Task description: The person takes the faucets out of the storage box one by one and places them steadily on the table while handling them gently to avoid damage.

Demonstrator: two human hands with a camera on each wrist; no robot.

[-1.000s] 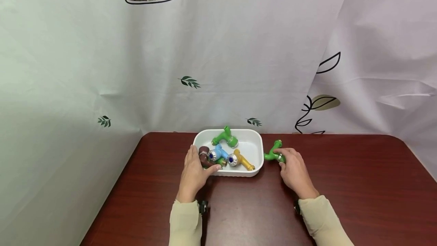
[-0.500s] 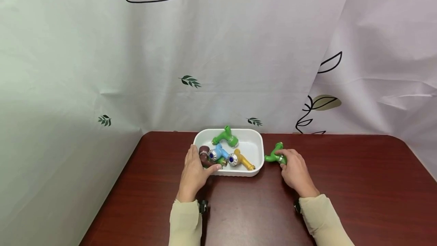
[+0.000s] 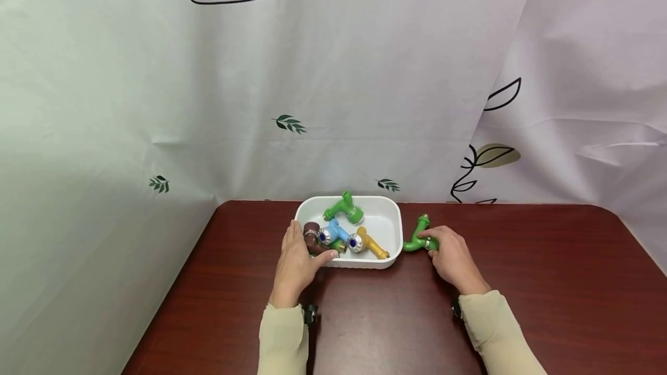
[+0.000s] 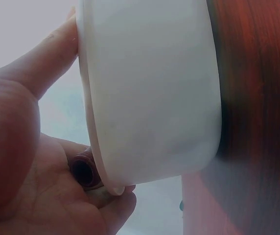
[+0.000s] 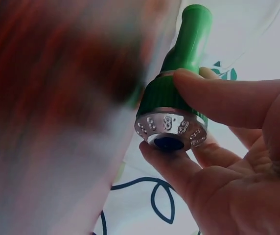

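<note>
A white plastic tray (image 3: 385,227) stands on the table with several small taps in it. My left hand (image 3: 294,265) holds its near left corner, thumb over the front rim and fingers along the left side. Just outside the tray's right wall, my right hand (image 3: 452,256) pinches a green tap (image 3: 418,236) by its handle end. The right wrist view shows thumb and fingers around this tap's ribbed green handle (image 5: 164,95), with a silver cap and dark blue centre. Whether the tap touches the table I cannot tell.
Inside the tray lie a green tap (image 3: 344,210), a blue tap (image 3: 336,231), a yellow tap (image 3: 372,245) and a brown tap (image 3: 311,236), with another green piece partly hidden beneath. The dark red table (image 3: 385,317) meets a white patterned cloth (image 3: 365,103) behind.
My right hand has turned the green tap slightly and shifted it a little beside the tray. The left hand and the tray have stayed in place.
</note>
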